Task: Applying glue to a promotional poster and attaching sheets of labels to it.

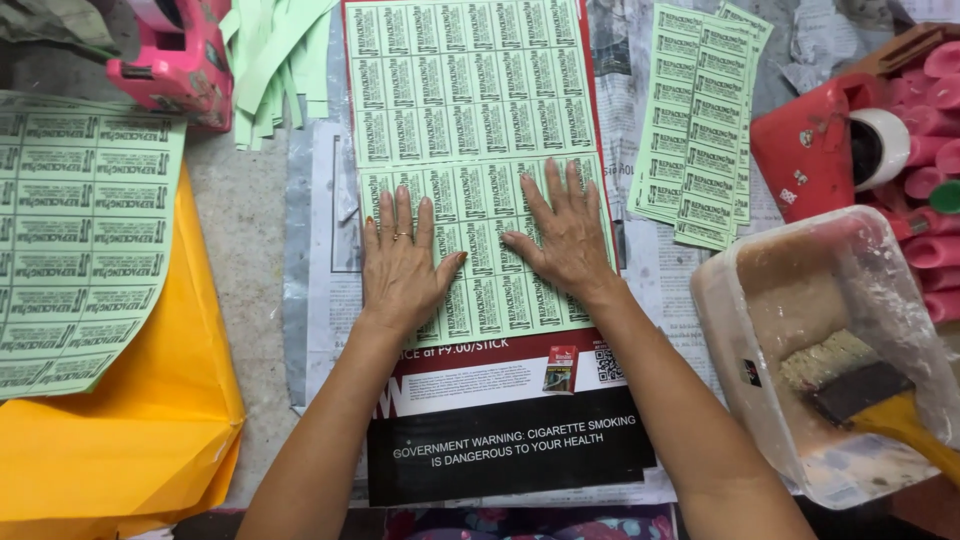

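My left hand (400, 262) and my right hand (565, 232) lie flat, fingers spread, on a pale green sheet of printed labels (490, 290). That sheet rests on a red and black poster board (510, 440), just below a second green label sheet (470, 80) on the same board. Neither hand holds anything. A ring shows on my left hand.
Another green label sheet (80, 240) lies on yellow envelopes (130, 440) at left. Cut label strips (700, 130) sit at upper right. A clear plastic tub (740, 330) with paste and a yellow-handled brush (870, 400) stands right. Pink tape dispenser (180, 60) top left, red dispenser (820, 140) right.
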